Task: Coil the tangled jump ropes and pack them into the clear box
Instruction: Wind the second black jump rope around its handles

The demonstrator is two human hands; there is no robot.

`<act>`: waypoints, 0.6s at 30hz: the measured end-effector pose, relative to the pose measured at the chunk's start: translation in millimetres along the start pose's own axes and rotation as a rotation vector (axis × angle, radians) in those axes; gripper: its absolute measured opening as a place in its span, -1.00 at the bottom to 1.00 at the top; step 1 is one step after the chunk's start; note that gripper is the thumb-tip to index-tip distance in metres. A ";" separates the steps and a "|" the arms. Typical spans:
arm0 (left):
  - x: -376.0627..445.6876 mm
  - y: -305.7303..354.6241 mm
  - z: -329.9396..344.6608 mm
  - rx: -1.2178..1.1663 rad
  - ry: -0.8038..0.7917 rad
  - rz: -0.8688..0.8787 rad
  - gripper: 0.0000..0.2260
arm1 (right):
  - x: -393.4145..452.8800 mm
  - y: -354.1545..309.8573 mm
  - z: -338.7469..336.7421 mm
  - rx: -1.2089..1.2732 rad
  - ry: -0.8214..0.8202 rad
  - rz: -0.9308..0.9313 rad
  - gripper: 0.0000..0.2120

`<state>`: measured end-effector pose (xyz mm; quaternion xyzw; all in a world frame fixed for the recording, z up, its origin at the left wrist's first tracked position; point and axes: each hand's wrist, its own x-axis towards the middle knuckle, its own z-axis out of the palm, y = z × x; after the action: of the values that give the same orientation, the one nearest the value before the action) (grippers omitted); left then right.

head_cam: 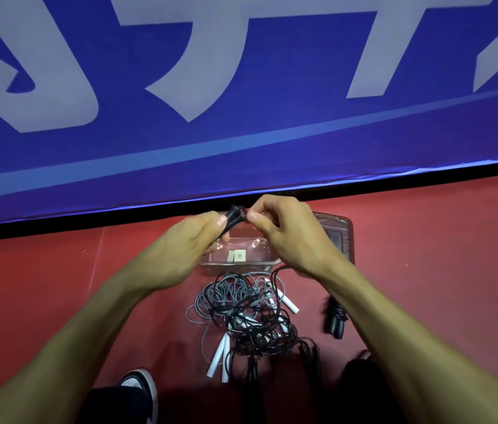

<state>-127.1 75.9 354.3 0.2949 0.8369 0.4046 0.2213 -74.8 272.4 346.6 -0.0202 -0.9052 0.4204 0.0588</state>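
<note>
The black jump rope (234,218) is held above the clear box (238,260). The left hand (186,249) grips it. The right hand (284,231) pinches it too.

The left hand (194,240) and right hand (287,232) covered most of the black coil (235,216) held above the clear box (238,257), whose far side lay behind them. What seemed a lid (338,237) right of the box was half hidden by the right wrist. Below the box, the tangled ropes (247,313) were too knotted to count, and a shoe (140,385) was cut by the bottom edge.
</note>
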 end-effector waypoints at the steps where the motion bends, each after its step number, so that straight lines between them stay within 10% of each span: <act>1: -1.0 -0.9 1.1 0.053 -0.003 -0.014 -0.67 | -0.4 -0.5 0.6 -0.011 -0.018 -0.003 -0.79; 13: -4.1 11.4 18.7 -0.743 -0.050 -0.131 -0.55 | 1.5 -5.0 9.5 0.201 0.035 -0.066 -0.74; 18: -1.3 9.7 21.9 -0.528 -0.070 -0.127 -0.67 | -0.8 -5.3 10.8 0.158 0.001 -0.134 -0.79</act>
<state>-109.8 91.7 349.7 0.1879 0.7109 0.5838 0.3442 -75.3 260.7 343.6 0.0449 -0.8686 0.4855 0.0884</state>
